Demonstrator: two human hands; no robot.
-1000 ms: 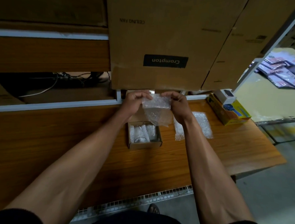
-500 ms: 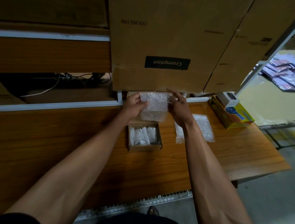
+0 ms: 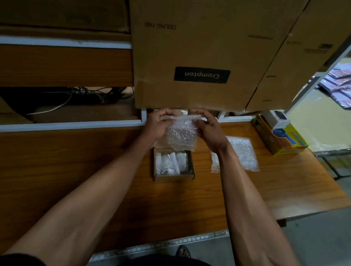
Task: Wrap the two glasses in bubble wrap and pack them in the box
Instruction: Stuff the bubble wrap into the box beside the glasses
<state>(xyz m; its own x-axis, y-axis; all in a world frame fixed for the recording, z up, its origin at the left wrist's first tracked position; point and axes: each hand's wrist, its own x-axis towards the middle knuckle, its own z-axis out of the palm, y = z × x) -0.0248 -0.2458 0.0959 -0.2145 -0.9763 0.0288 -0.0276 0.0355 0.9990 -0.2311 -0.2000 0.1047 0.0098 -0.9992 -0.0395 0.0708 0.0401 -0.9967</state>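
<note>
Presumably light but fragile, a clear bubble-wrapped bundle (image 3: 181,136) is held above the small open cardboard box (image 3: 173,176), its top edge pinched by the left hand (image 3: 158,125) and right hand (image 3: 210,129); support underneath seems advisable.

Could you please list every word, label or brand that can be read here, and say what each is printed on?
"Crompton": black label, upside down, on the big carton.
"CEILING FAN": print, upside down, on the same carton.
Marks on the right carton: too blurred to read.
Print on the yellow box and the white box on it: too small to read.
Purple packets: unreadable.
</note>
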